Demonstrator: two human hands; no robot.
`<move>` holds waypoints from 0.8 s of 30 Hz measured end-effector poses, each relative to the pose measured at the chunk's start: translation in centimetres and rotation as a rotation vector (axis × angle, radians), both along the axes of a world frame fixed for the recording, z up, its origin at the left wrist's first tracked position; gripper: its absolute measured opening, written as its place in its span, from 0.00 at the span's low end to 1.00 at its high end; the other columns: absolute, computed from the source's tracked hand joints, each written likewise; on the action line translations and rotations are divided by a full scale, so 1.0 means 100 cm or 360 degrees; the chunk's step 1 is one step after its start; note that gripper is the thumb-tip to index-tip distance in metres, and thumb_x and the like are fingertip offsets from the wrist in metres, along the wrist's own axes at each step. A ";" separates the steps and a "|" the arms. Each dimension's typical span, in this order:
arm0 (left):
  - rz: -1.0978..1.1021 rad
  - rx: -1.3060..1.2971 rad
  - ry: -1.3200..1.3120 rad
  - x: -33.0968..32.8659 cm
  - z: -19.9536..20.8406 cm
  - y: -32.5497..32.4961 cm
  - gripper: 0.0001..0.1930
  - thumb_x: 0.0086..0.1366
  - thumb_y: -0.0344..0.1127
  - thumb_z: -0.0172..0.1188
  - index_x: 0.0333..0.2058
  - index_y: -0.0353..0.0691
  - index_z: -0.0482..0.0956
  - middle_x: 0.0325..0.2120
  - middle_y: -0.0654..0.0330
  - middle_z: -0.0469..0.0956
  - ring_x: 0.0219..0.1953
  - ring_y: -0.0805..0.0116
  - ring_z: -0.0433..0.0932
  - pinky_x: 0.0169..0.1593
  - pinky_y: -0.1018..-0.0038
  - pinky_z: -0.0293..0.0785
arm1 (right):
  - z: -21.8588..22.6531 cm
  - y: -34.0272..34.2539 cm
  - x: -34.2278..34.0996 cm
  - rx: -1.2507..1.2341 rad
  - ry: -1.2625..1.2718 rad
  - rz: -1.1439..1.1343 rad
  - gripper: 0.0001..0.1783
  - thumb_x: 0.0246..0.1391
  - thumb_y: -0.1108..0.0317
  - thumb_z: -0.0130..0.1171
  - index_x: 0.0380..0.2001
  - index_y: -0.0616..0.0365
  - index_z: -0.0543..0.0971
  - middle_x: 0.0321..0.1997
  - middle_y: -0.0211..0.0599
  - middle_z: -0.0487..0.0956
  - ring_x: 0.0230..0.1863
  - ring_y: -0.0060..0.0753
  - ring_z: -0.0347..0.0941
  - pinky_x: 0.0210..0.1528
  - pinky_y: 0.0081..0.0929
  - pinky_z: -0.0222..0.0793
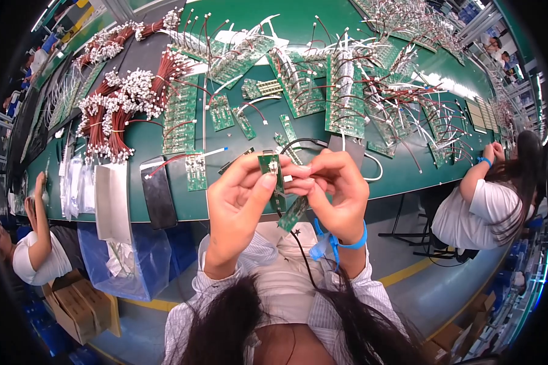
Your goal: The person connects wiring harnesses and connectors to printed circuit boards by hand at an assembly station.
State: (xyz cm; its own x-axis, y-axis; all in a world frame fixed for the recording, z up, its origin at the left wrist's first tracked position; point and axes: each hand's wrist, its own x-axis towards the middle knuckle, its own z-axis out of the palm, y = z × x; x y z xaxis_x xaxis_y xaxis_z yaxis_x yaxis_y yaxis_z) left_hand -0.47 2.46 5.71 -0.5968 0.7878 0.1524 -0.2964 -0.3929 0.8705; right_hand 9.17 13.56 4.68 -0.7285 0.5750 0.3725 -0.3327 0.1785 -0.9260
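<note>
My left hand [240,198] grips a narrow green circuit board [273,165] upright between thumb and fingers, above the near edge of the bench. Close beside it, my right hand [338,188] is closed in a pinch, its fingertips meeting those of the left. A second small green board [293,214] slants down from under the right fingertips. Between the two hands shows a little white connector [288,179]. Around my right wrist is a blue strap [354,239]. The fingers hide part of both boards.
Boards with wires [344,91] cover the green bench [219,188]. At left lie bundles of red-brown wires with white plugs [112,109]. A black tray [158,191] and a cardboard trough [112,201] sit by the near edge, above a blue bag [128,267]. Co-workers [478,207] sit on both sides.
</note>
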 end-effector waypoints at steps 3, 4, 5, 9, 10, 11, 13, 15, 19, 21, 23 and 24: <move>-0.0022 0.0059 -0.0034 0.000 0.004 -0.002 0.12 0.63 0.25 0.42 0.43 0.23 0.64 0.36 0.43 0.74 0.38 0.59 0.76 0.45 0.70 0.72 | 0.004 0.005 0.002 0.0492 -0.0068 -0.0168 0.12 0.37 0.83 0.57 0.29 0.61 0.74 0.24 0.30 0.72 0.18 0.16 0.61 0.17 0.13 0.54; -0.0022 0.0059 -0.0035 -0.001 0.003 -0.003 0.12 0.63 0.25 0.42 0.43 0.23 0.64 0.36 0.43 0.74 0.38 0.59 0.76 0.45 0.70 0.72 | 0.006 0.006 0.001 0.0493 -0.0068 -0.0168 0.12 0.37 0.83 0.57 0.29 0.61 0.74 0.24 0.30 0.72 0.18 0.16 0.61 0.17 0.13 0.54; -0.0029 0.0075 -0.0002 -0.002 0.001 -0.003 0.12 0.63 0.25 0.42 0.43 0.23 0.64 0.36 0.43 0.74 0.38 0.60 0.76 0.44 0.70 0.72 | 0.008 0.007 0.000 0.0564 -0.0033 -0.0210 0.12 0.35 0.83 0.59 0.28 0.59 0.76 0.21 0.30 0.72 0.17 0.16 0.60 0.16 0.14 0.53; -0.0031 0.0101 -0.0015 0.000 0.002 -0.004 0.12 0.63 0.25 0.42 0.43 0.24 0.64 0.36 0.43 0.73 0.37 0.61 0.76 0.44 0.70 0.72 | 0.009 0.005 0.002 0.0579 -0.0034 -0.0292 0.10 0.34 0.82 0.61 0.25 0.59 0.79 0.18 0.28 0.72 0.16 0.16 0.58 0.15 0.14 0.49; -0.0026 0.0101 -0.0014 0.001 0.002 -0.004 0.12 0.63 0.25 0.42 0.43 0.24 0.64 0.36 0.43 0.73 0.37 0.61 0.76 0.44 0.70 0.72 | 0.010 0.004 0.002 0.0543 -0.0053 -0.0299 0.09 0.34 0.82 0.61 0.25 0.61 0.78 0.17 0.28 0.72 0.16 0.15 0.56 0.16 0.14 0.45; 0.0027 0.0095 0.0014 0.001 0.002 -0.005 0.12 0.63 0.24 0.42 0.43 0.24 0.65 0.37 0.43 0.73 0.37 0.61 0.76 0.44 0.70 0.72 | 0.010 0.004 0.002 0.0542 -0.0051 -0.0294 0.09 0.34 0.82 0.61 0.25 0.61 0.78 0.17 0.28 0.72 0.16 0.15 0.56 0.16 0.14 0.45; 0.0075 0.0091 0.0038 0.003 0.001 -0.002 0.11 0.62 0.24 0.42 0.43 0.24 0.65 0.37 0.44 0.73 0.37 0.61 0.76 0.44 0.70 0.72 | 0.008 0.005 0.004 0.0474 -0.0048 -0.0249 0.08 0.37 0.82 0.60 0.25 0.62 0.78 0.18 0.29 0.72 0.17 0.14 0.57 0.17 0.14 0.46; 0.0355 0.0029 0.0333 0.007 0.001 0.005 0.10 0.60 0.20 0.45 0.41 0.25 0.68 0.37 0.47 0.74 0.38 0.62 0.76 0.45 0.72 0.71 | 0.003 0.007 0.004 0.0375 -0.0066 -0.0224 0.07 0.39 0.81 0.60 0.26 0.61 0.78 0.20 0.29 0.73 0.17 0.13 0.57 0.17 0.13 0.49; 0.0758 -0.0019 0.0910 0.008 -0.006 0.010 0.12 0.54 0.15 0.50 0.39 0.28 0.73 0.35 0.51 0.77 0.40 0.65 0.76 0.44 0.75 0.70 | 0.014 -0.005 0.001 -0.0504 -0.0095 0.0004 0.05 0.49 0.74 0.54 0.31 0.62 0.76 0.27 0.29 0.73 0.20 0.11 0.58 0.20 0.12 0.53; 0.0832 0.0001 0.0933 0.008 -0.008 0.013 0.12 0.54 0.15 0.50 0.39 0.28 0.73 0.34 0.51 0.77 0.39 0.65 0.77 0.43 0.75 0.70 | 0.014 -0.004 0.002 -0.0584 -0.0092 0.0111 0.06 0.52 0.72 0.51 0.32 0.63 0.75 0.29 0.29 0.73 0.21 0.11 0.58 0.22 0.12 0.53; 0.0914 0.0017 0.0962 0.008 -0.010 0.015 0.12 0.54 0.15 0.50 0.39 0.28 0.73 0.34 0.50 0.77 0.38 0.65 0.77 0.42 0.76 0.71 | 0.012 -0.001 0.004 -0.0674 -0.0068 0.0274 0.11 0.56 0.67 0.47 0.31 0.64 0.75 0.29 0.29 0.73 0.22 0.11 0.59 0.24 0.12 0.56; 0.0937 -0.0018 0.0955 0.008 -0.011 0.015 0.12 0.54 0.16 0.50 0.39 0.28 0.73 0.34 0.51 0.78 0.37 0.65 0.78 0.41 0.76 0.71 | 0.012 -0.001 0.004 -0.0676 -0.0068 0.0278 0.11 0.56 0.67 0.47 0.31 0.64 0.75 0.29 0.29 0.73 0.22 0.11 0.59 0.24 0.12 0.56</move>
State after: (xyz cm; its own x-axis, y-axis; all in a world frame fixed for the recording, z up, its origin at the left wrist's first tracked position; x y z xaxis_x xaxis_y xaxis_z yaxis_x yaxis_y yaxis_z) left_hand 0.35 3.94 4.57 -0.7312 0.3765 0.5689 0.4688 -0.3286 0.8199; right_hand 9.54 13.46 5.92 -0.8375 0.5376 0.0980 -0.2841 -0.2752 -0.9185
